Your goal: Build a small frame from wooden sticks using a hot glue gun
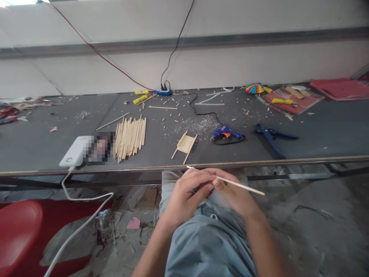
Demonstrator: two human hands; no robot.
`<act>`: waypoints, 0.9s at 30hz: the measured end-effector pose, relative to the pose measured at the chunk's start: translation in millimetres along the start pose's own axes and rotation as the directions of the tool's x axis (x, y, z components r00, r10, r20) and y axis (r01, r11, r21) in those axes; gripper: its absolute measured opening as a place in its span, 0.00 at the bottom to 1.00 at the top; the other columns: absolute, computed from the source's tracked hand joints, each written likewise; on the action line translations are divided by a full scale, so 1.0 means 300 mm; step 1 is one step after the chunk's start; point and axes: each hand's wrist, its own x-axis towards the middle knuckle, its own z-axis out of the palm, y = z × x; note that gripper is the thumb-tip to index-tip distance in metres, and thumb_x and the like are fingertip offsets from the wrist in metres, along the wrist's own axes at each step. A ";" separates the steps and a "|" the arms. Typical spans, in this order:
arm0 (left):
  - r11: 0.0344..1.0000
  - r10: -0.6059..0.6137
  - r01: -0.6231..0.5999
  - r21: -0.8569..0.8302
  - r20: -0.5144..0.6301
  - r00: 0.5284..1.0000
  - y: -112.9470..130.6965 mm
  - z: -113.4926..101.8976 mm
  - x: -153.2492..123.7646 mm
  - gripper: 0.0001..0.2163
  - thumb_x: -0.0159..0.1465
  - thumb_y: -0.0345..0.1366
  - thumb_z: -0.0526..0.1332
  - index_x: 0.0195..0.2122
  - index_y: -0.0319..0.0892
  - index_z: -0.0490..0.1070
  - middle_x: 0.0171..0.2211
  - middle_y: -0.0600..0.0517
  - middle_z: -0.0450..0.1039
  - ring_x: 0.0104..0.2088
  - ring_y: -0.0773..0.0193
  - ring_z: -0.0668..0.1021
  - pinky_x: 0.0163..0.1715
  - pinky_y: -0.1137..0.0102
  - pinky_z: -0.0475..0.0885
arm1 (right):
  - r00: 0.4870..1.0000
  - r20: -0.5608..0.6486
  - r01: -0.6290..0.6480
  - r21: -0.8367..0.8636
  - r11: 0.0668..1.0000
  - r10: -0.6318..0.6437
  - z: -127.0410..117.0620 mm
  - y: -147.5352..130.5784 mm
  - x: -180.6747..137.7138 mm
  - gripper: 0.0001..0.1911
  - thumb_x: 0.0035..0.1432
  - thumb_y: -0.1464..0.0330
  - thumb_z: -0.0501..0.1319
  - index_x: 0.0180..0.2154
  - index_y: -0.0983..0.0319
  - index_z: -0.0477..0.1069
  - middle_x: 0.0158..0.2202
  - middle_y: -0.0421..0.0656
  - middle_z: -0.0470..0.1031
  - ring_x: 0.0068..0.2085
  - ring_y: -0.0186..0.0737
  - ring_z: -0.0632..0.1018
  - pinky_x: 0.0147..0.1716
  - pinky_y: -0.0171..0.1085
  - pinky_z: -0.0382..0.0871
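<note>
Over my lap, just below the table edge, my left hand [193,188] and my right hand [233,191] meet around one thin wooden stick [240,185]. Its long end sticks out to the right past my right thumb, and its other tip shows beyond my left knuckles. Both hands are closed; the stick's middle is hidden by fingers. Ahead on the table lies a small frame of glued sticks [186,144], with a pile of similar sticks [131,137] to its left. A blue glue gun [227,132] and a dark blue hand cutter [271,138] lie to the right.
A white power bank [76,151] with a white cable [86,221] sits at the table's left front. Farther back are a blue power socket [163,92], yellow tubes [140,99], stick offcuts and red folders [340,89]. A red chair [20,234] stands at lower left.
</note>
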 end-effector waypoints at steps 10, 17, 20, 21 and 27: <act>0.999 -0.015 0.018 -0.047 0.072 0.997 -0.011 -0.013 0.001 0.06 0.61 0.27 0.59 0.37 0.43 0.73 0.34 0.51 0.76 0.36 0.65 0.75 0.41 0.70 0.66 | 0.987 0.109 -0.129 0.149 0.980 0.114 -0.028 0.017 -0.003 0.25 0.46 0.56 0.68 0.45 0.59 0.71 0.35 0.40 0.73 0.36 0.35 0.73 0.35 0.31 0.65; 1.000 -0.025 0.025 -0.007 0.073 0.997 -0.016 -0.001 -0.001 0.06 0.62 0.26 0.58 0.37 0.43 0.71 0.33 0.51 0.75 0.35 0.66 0.74 0.40 0.71 0.66 | 0.987 0.098 -0.138 0.159 0.978 0.124 -0.035 0.025 -0.003 0.24 0.45 0.56 0.68 0.44 0.59 0.72 0.35 0.40 0.73 0.37 0.35 0.73 0.36 0.32 0.65; 1.000 -0.022 0.022 -0.002 0.078 0.997 -0.014 0.000 -0.003 0.06 0.62 0.26 0.58 0.37 0.43 0.71 0.33 0.51 0.75 0.35 0.66 0.74 0.40 0.71 0.66 | 0.988 0.095 -0.137 0.148 0.979 0.124 -0.038 0.029 -0.004 0.25 0.45 0.56 0.68 0.44 0.59 0.72 0.35 0.40 0.74 0.38 0.36 0.73 0.37 0.33 0.66; 1.000 -0.020 0.020 -0.003 0.078 0.997 -0.013 0.000 -0.004 0.06 0.62 0.26 0.58 0.37 0.43 0.71 0.33 0.51 0.75 0.35 0.66 0.74 0.40 0.71 0.66 | 0.988 0.094 -0.139 0.144 0.980 0.126 -0.038 0.029 -0.004 0.25 0.45 0.56 0.68 0.45 0.59 0.71 0.35 0.40 0.74 0.38 0.37 0.73 0.37 0.33 0.66; 0.999 -0.032 0.032 0.002 0.078 0.996 -0.008 0.002 -0.004 0.05 0.63 0.27 0.56 0.36 0.42 0.71 0.32 0.51 0.74 0.36 0.66 0.73 0.40 0.71 0.66 | 0.988 0.109 -0.124 0.137 0.983 0.109 -0.036 0.021 -0.005 0.28 0.46 0.56 0.68 0.47 0.61 0.70 0.38 0.43 0.76 0.42 0.40 0.74 0.40 0.35 0.66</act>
